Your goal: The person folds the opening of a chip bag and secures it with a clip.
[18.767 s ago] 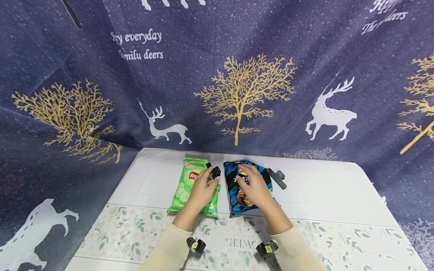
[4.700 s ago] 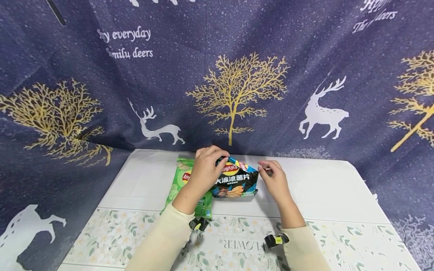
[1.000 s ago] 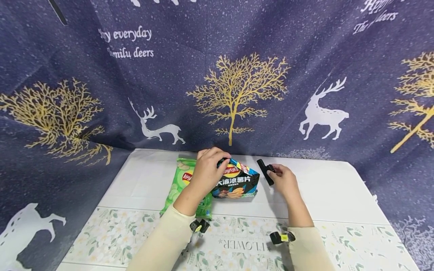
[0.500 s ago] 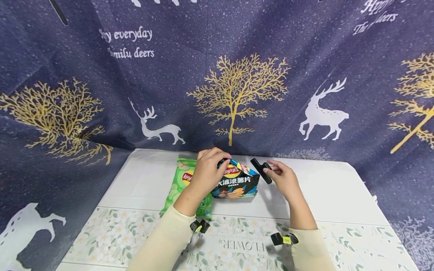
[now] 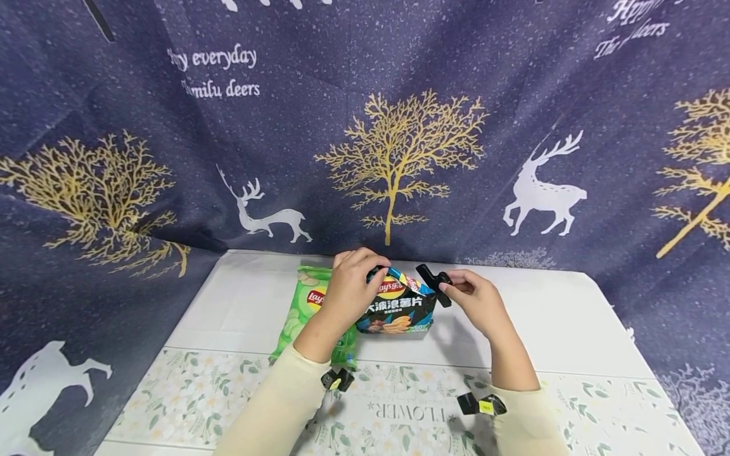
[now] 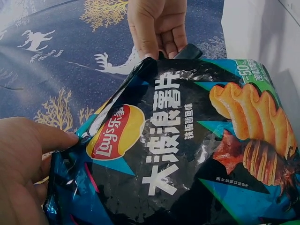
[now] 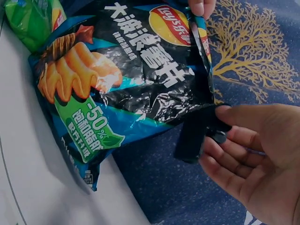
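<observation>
A black and blue bag of potato chips (image 5: 402,307) stands on the table with its top edge folded over. My left hand (image 5: 350,288) pinches that fold at its left end, thumb and fingers on either side, as the left wrist view shows. At the fold's right end my right hand (image 5: 478,301) holds a black bag clip (image 5: 433,286) between thumb and fingers. In the right wrist view the clip (image 7: 191,138) overlaps the bag's upper corner. Behind my left forearm lies a green bag of chips (image 5: 302,316), partly covered by it.
The white table (image 5: 570,323) has a flower-printed strip (image 5: 211,399) along its near part. A dark blue cloth (image 5: 342,126) with trees and deer hangs directly behind the table's far edge.
Over the last second my right hand has brought the clip leftward to the bag's right corner. My left hand has kept its hold on the fold. Much earlier, the black bag lay flat, unfolded.
</observation>
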The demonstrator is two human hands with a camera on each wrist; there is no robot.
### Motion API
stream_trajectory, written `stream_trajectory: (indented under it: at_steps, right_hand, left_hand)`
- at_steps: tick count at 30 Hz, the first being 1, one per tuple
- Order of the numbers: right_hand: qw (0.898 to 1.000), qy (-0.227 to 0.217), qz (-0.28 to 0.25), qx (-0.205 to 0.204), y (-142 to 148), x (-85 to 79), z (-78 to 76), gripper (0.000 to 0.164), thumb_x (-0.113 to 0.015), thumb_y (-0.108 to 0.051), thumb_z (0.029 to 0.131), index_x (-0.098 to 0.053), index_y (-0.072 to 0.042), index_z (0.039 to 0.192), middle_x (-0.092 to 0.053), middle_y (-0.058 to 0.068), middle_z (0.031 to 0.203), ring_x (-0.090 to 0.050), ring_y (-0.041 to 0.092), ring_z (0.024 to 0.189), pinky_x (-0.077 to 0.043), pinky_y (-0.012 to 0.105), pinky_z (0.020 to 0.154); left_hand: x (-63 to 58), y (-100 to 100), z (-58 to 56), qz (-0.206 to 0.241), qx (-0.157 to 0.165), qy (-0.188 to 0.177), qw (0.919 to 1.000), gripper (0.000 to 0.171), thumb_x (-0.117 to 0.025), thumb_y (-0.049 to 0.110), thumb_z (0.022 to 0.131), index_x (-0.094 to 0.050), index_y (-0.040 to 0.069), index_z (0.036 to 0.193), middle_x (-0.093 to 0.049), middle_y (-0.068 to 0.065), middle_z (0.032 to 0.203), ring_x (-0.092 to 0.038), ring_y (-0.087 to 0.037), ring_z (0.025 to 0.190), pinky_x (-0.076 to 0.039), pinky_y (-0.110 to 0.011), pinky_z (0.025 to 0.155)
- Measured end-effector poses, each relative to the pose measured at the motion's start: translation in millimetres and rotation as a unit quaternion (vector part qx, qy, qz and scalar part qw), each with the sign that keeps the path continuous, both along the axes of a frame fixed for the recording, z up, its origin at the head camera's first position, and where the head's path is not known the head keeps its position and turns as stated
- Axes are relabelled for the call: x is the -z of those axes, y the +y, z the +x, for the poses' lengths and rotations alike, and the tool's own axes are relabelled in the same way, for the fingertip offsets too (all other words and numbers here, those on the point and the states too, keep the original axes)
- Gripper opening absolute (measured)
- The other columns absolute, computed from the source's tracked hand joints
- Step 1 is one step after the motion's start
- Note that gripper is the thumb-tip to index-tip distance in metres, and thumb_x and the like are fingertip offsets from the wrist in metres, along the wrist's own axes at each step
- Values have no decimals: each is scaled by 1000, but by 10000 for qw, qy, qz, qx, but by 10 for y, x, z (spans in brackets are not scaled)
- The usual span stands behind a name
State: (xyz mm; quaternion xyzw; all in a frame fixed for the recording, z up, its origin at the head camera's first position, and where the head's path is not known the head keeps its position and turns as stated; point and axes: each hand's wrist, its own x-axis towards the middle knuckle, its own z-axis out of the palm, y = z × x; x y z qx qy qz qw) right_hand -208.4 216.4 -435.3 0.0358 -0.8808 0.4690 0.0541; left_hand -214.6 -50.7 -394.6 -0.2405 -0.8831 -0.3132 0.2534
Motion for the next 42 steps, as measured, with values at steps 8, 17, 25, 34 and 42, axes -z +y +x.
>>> stream_trajectory:
  at_steps: [8, 17, 25, 34, 42]
  right_hand:
    - [9992, 188, -5, -364, -22, -72, 35, 37, -71, -30, 96, -68, -9, 126, -71, 12, 113, -67, 11, 97, -54, 15, 83]
    - [9975, 439, 282, -484, -33, -154, 40, 36, -70, -31, 97, -68, -13, 128, -73, 8, 110, -68, 19, 100, -56, 25, 83]
    - [9904, 1025, 511, -769, -39, -254, 29, 28, -72, -27, 95, -72, -17, 121, -69, 0, 100, -66, 17, 99, -55, 28, 80]
    - [9809, 1552, 629, -988, -59, -340, 41, 16, -76, -23, 92, -74, -23, 108, -66, -8, 93, -58, 8, 92, -49, 32, 77]
    - [9741, 1748, 921, -1099, -80, -416, 67, 13, -76, -23, 91, -73, -23, 103, -66, -8, 94, -53, 7, 80, -44, 29, 61]
  left_hand:
    - [0, 6, 4, -30, -25, -38, 10000, 11, -72, 19, 95, -77, 20, 104, -70, 5, 100, -67, -17, 98, -42, -45, 106]
    - [-15, -2, 6, -69, 31, -97, 9999, 11, -72, 20, 96, -77, 20, 105, -69, 5, 101, -68, -16, 98, -42, -46, 107]
    - [-32, -2, 23, -160, 31, -117, 9998, 12, -71, 20, 96, -77, 20, 106, -70, 5, 102, -67, -17, 98, -42, -46, 107]
    - [-38, -3, 42, -202, 51, -137, 9997, 11, -71, 21, 96, -77, 20, 106, -70, 5, 102, -66, -17, 99, -42, -46, 107]
    - [-19, 7, 28, -216, 62, -81, 9997, 11, -71, 21, 96, -77, 21, 105, -70, 6, 103, -66, -17, 100, -43, -45, 106]
